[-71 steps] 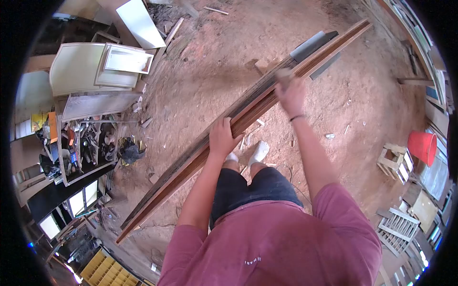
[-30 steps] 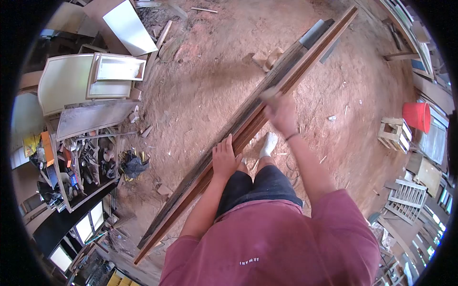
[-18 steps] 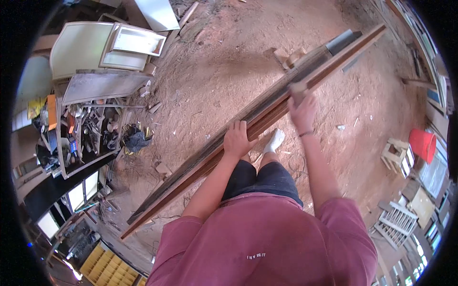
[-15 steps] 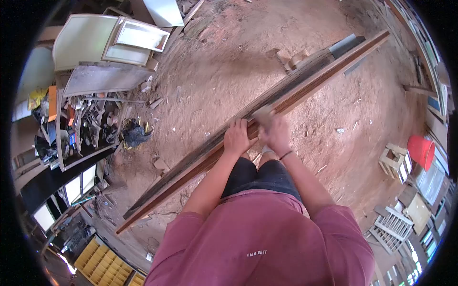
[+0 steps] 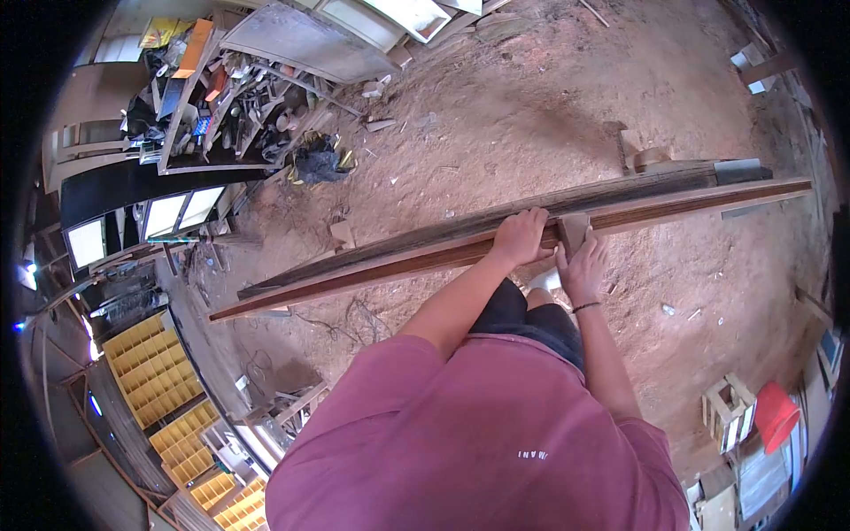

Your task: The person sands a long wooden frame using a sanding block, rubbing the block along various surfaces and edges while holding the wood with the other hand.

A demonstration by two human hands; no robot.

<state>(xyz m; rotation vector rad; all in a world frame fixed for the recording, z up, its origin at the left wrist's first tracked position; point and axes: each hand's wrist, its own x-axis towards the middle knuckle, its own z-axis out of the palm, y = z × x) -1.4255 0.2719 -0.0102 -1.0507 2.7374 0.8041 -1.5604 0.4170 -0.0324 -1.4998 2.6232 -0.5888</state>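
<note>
A long reddish-brown wooden plank (image 5: pixel 390 273) runs across in front of my legs, raised above the dirt floor. Along its far side lies a dark, weathered beam (image 5: pixel 637 189). My left hand (image 5: pixel 521 236) is closed over the plank near its middle, fingers over the far edge and the thumb on the near side. Just to the right, my right hand (image 5: pixel 584 265) grips a small grey-brown sanding block (image 5: pixel 574 231), which rests against the plank. Part of the right fingers is hidden behind the block.
Cluttered shelving (image 5: pixel 221 115) stands at upper left, with a black plastic bag (image 5: pixel 319 159) beside it. Yellow compartment shelves (image 5: pixel 146 354) are at lower left. A wooden crate (image 5: pixel 730 411) and a red bucket (image 5: pixel 777 418) sit at lower right. Wood scraps lie beyond the beam.
My view has turned, so the plank now lies closer to level across it. The right hand and block were blurred by motion and now look sharp. My left hand stays on the plank.
</note>
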